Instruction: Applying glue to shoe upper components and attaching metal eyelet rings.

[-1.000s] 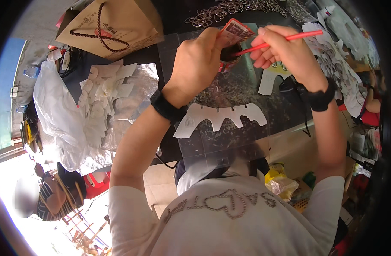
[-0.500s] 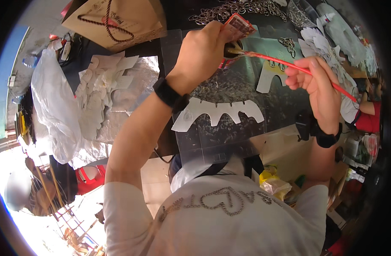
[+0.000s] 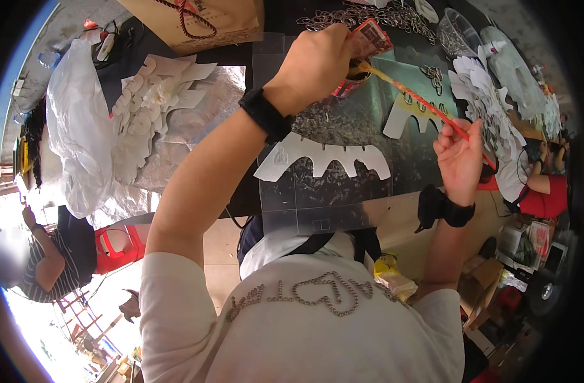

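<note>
My left hand (image 3: 318,60) is closed at the far middle of the table, gripping a flat red printed piece (image 3: 373,39) beside a small can (image 3: 350,87). The hand hides much of the can. My right hand (image 3: 461,153) pinches the handle of a slim red brush (image 3: 426,104). Yellowish sticky stuff coats the brush's far end, which is at the can's mouth. Nearer me lies a white scalloped cut-out (image 3: 324,157) with small slots along its upper edge. To its right is another white cut-out (image 3: 397,121) with metal rings and a yellow smear.
Clear sheets (image 3: 304,214) cover the dark table. Stacked white cut-outs (image 3: 139,115) and a plastic bag (image 3: 78,140) lie left, more cut-outs (image 3: 486,102) right. Metal chains (image 3: 381,19), a clear tub (image 3: 459,32) and a paper bag (image 3: 221,19) stand behind. Other people sit on both sides.
My right hand has moved nearer and slightly left with the brush, whose coated end now shows more at the can's mouth. My left hand stays at the can. The view has shifted.
</note>
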Action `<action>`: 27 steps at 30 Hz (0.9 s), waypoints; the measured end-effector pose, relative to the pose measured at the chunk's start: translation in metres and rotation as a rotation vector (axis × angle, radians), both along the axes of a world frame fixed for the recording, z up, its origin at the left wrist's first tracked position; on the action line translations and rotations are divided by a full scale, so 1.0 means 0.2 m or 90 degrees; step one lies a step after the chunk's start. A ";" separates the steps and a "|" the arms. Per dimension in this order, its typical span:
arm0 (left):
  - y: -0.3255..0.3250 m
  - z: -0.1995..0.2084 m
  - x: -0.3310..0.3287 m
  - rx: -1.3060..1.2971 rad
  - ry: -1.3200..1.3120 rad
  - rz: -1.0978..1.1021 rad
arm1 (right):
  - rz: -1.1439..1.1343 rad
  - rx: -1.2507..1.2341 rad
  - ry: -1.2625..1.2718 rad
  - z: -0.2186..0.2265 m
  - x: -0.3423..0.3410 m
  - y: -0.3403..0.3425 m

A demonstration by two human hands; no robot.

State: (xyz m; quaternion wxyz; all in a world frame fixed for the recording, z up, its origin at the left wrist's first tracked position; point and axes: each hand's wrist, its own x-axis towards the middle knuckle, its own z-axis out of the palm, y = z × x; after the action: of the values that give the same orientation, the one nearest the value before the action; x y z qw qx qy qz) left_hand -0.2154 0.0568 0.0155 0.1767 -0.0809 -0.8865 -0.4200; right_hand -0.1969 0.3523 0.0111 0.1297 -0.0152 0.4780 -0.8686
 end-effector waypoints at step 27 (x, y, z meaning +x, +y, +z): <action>0.01 -0.01 0.00 0.077 -0.027 0.008 | -0.138 0.094 0.164 0.08 0.19 -0.11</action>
State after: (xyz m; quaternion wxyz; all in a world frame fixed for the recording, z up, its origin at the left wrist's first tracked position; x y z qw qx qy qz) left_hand -0.2152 0.0582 0.0142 0.1648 -0.0559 -0.8635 -0.4734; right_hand -0.1592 0.3313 0.0269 -0.0266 -0.0651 0.5522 -0.8307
